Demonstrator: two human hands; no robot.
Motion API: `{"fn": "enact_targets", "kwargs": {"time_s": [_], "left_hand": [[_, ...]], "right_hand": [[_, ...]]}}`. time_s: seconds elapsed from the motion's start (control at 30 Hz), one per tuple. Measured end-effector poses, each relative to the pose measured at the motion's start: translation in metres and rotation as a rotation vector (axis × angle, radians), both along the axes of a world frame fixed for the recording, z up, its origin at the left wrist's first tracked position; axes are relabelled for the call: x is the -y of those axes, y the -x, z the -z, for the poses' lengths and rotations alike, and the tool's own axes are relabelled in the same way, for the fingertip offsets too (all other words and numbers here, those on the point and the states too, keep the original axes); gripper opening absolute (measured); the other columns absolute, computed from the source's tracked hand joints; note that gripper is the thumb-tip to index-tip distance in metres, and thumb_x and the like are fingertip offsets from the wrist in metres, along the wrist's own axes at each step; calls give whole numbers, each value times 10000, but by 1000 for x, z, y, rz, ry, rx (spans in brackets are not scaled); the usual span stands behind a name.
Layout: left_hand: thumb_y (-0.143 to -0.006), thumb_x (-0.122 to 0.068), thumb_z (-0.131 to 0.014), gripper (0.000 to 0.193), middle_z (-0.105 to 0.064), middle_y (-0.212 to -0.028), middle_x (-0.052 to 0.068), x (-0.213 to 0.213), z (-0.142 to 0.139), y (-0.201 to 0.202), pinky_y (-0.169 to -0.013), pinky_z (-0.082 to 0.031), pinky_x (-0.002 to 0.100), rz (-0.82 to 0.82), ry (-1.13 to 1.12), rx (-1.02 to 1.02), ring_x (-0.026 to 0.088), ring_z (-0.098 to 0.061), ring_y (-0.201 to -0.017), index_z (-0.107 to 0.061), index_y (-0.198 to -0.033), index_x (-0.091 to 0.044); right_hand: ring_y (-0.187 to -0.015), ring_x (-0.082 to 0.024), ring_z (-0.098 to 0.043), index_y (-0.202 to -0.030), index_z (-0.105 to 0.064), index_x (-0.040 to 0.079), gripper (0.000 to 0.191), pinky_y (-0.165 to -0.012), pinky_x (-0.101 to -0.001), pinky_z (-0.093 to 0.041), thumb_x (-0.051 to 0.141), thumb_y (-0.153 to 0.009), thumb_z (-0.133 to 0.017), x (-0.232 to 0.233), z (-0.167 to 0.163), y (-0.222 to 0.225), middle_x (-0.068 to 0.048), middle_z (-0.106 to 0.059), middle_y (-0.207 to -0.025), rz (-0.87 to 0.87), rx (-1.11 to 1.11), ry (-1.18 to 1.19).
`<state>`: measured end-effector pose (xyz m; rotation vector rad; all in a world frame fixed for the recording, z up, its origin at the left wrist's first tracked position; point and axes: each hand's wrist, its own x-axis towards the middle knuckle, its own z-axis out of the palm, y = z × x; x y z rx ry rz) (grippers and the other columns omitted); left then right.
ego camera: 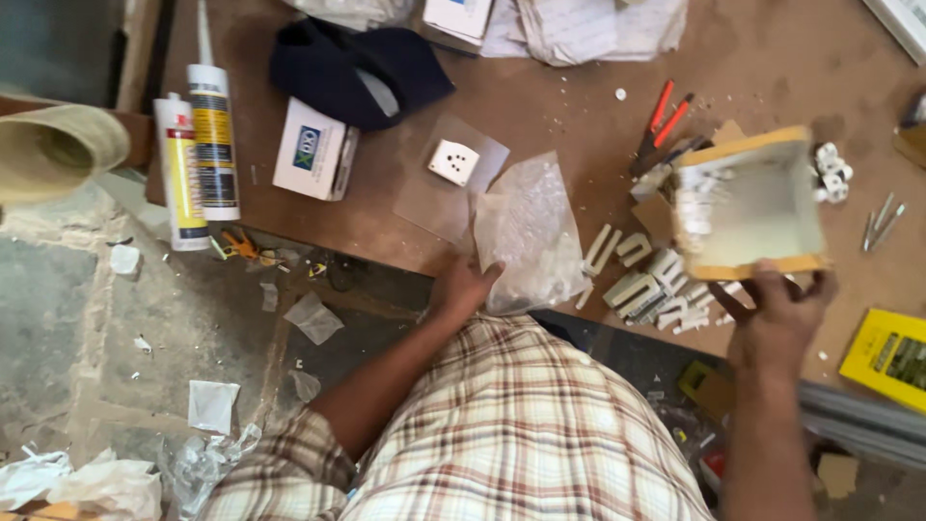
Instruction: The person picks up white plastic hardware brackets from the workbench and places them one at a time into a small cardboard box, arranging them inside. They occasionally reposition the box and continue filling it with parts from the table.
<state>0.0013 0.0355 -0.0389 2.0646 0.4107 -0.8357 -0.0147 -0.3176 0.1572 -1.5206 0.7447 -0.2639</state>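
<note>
My right hand (776,314) grips the near edge of a tilted yellow-rimmed box (748,203) that has small white parts inside along its left wall. Several white and pale green plastic pieces (641,280) lie spilled on the brown table to the left of the box. My left hand (461,287) rests at the table's front edge, touching a clear plastic bag (529,232) that holds white bits.
On the brown table (559,106) lie a white socket piece (453,161) on a clear sheet, a small white carton (313,150), a dark cap (357,68), two sealant tubes (198,154), red-handled pliers (661,121), screws (880,224) and a yellow packet (887,355). Scraps litter the floor at left.
</note>
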Motion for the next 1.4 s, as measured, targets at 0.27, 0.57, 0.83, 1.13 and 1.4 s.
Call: {"fn": "enact_targets", "kwargs": {"time_s": [0.27, 0.57, 0.83, 1.13, 1.4], "left_hand": [[-881, -320, -741, 322, -707, -829, 205, 44, 3, -39, -760, -529, 496, -18, 55, 311, 391, -693, -803, -696, -879, -2], [-800, -265, -802, 437, -725, -1020, 201, 43, -10, -73, -819, -543, 496, -122, -16, 309, 400, -703, -940, -585, -1106, -42], [-766, -126, -757, 445, -695, -998, 191, 40, -6, -46, -821, -550, 486, -260, 56, 371, 379, -704, -936, -528, -1135, -30], [-733, -82, -746, 331, -685, -881, 140, 20, 5, -35, -768, -546, 448, -261, 97, 471, 323, -696, -841, -580, -1017, -42], [-737, -71, -734, 255, -651, -824, 123, 15, 5, -31, -704, -520, 466, -207, 38, 484, 335, -665, -772, -601, -953, -58]], "right_hand": [[-1221, -306, -634, -1594, -261, 148, 878, -886, -412, -660, 88, -890, -781, -47, 12, 7, -215, -542, -1408, -125, -245, 211], [-1245, -427, -569, -1551, -354, 63, 999, -953, -508, -564, 293, -777, -943, -91, 21, -20, -259, -447, -1370, -465, -147, 1102], [-1077, -432, -597, -1529, -436, 128, 948, -864, -478, -539, 367, -758, -935, -127, 47, -31, -294, -523, -1313, -700, -12, 1309], [-1045, -412, -558, -1526, -445, 169, 963, -884, -517, -488, 364, -737, -963, -143, 60, -25, -283, -519, -1286, -737, 167, 1490], [-1185, -429, -527, -1547, -416, 162, 960, -955, -509, -501, 369, -768, -936, -133, 56, -25, -279, -470, -1361, -676, 159, 1471]]}}
